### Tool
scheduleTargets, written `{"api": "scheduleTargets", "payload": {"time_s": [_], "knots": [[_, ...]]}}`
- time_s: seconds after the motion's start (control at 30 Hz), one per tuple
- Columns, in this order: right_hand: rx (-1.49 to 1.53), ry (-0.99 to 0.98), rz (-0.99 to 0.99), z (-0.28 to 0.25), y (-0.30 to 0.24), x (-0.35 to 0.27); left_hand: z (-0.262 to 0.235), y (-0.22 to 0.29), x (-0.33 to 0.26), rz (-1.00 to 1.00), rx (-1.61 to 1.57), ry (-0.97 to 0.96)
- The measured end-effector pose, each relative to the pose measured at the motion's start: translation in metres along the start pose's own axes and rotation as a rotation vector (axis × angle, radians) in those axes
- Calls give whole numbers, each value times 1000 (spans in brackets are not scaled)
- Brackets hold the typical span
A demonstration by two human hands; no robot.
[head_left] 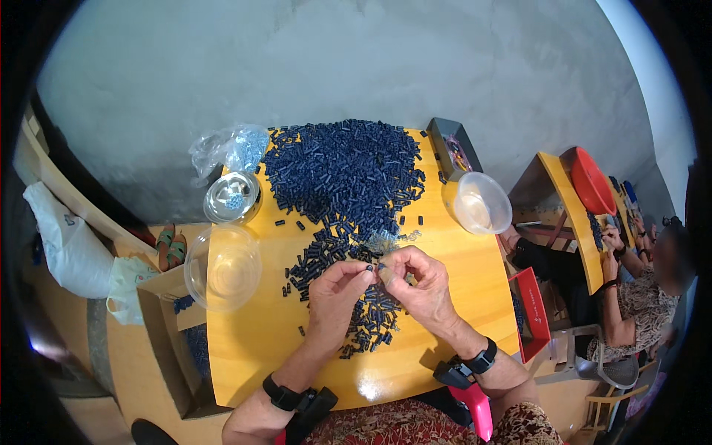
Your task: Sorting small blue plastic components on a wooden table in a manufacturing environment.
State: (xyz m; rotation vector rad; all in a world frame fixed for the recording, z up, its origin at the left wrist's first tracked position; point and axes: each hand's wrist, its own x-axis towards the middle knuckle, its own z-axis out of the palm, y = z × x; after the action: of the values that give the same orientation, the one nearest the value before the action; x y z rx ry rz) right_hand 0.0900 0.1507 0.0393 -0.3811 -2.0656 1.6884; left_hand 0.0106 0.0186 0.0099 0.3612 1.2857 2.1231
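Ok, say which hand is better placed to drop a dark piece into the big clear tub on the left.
Left, I'd say. The left hand pinches a dark piece and is nearer the tub; the right hand would probably have to reach past it.

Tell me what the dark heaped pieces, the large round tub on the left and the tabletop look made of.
Dark pieces: probably moulded plastic with a slight sheen, given their uniform shape.
Large round tub: likely clear, smooth plastic; the tabletop's edge shows through it.
Tabletop: yellow, glossy, reflecting a bright spot near the front; varnished wood or laminate, I can't tell which.
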Motion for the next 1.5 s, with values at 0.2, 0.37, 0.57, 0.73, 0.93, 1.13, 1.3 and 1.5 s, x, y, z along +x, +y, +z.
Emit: {"api": "scheduleTargets", "payload": {"time_s": [0.2,0.37,0.57,0.73,0.93,1.13,1.3,1.5], "knots": [[-55,3,-95,0,12,-2,0,-2,2,-39,-6,18],[-165,-26,-192,-2,0,-1,-3,-3,1,-1,-49,5],[-178,-39,-189,-6,1,-2,-3,-7,1,32,8,-6],[-310,-23,-294,-8,1,-2,-1,-8,1,37,0,-8],[-344,-47,-327,-11,2,-2,-3,-10,1,77,-16,-38],[-249,-56,-210,-15,1,-5,-1,-8,0,52,-4,-42],[-254,-7,-251,-9,5,-8,-1,-12,-1,82,-8,-53],[-277,108,-279,-4,8,-10,0,-9,-1,27,-33,-51]]}}
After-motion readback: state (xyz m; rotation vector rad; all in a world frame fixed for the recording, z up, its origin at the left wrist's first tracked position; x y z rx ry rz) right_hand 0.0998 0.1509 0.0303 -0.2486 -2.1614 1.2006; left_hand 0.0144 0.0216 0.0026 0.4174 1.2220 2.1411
